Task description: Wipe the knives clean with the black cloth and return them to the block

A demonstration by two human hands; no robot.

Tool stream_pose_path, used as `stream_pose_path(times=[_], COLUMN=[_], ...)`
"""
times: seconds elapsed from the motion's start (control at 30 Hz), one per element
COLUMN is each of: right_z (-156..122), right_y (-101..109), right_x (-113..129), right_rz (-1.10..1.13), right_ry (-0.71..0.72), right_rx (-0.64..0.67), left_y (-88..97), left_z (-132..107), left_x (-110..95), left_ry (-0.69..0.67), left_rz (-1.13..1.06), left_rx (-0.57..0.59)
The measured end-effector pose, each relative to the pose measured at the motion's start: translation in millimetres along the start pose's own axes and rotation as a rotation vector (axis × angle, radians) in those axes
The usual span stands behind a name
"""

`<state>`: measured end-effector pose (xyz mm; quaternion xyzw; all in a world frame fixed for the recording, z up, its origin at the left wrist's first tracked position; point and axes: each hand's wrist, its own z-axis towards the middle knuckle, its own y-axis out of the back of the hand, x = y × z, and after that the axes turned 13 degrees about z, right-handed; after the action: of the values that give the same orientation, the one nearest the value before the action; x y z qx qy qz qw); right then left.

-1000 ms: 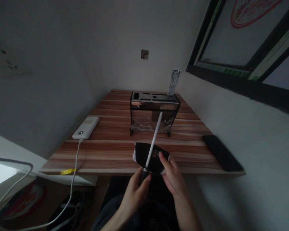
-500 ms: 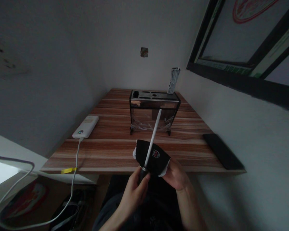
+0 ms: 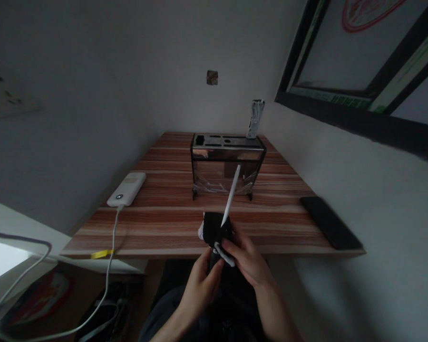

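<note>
While the left hand (image 3: 201, 280) grips the handle (image 3: 214, 258), the right hand (image 3: 251, 261), fingers pinching the cloth (image 3: 213, 227), should press evenly against the rod (image 3: 231, 194) pointing to one o'clock.

I have a striped wooden table (image 3: 171, 216) before me. On it, a knife rack (image 3: 227, 148) stands at my twelve o'clock, a white power bank (image 3: 127, 188) lies at ten, a black phone (image 3: 331, 222) between two and three, and a yellow strip (image 3: 100, 254) at the front edge near nine.

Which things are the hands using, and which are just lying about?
In use:
white rod, in the left hand
black cloth-like piece, in the right hand

Probably just lying about:
white box with cable
black flat slab
slotted rack, untouched
</note>
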<state>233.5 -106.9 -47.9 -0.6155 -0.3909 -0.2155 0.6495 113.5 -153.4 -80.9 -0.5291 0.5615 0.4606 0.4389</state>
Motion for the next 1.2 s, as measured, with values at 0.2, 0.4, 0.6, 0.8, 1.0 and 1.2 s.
stream_pose_path(times=[0.2,0.4,0.6,0.8,1.0,1.2], right_z=[-3,-2,-4,-6,-8,-8], right_y=[0,-7,-5,-6,-12,-18], right_x=[-1,10,10,7,9,17], right_rz=[-0.206,-0.227,-0.300,-0.375,-0.428,-0.428], right_ry=[0.107,0.079,0.077,0.142,0.183,0.217], right_rx=[0.013,0.084,0.011,-0.021,-0.095,-0.089], left_y=[0.7,5.5,7.7,8.5,11.3,14.7], left_z=[-1,-2,2,4,4,2], left_x=[-3,2,7,7,2,-4], left_ry=[0.070,0.007,-0.127,-0.159,-0.153,-0.170], left_rz=[-0.026,0.072,0.242,0.339,0.334,0.355], left_rx=[0.066,0.030,0.027,0.054,0.056,0.042])
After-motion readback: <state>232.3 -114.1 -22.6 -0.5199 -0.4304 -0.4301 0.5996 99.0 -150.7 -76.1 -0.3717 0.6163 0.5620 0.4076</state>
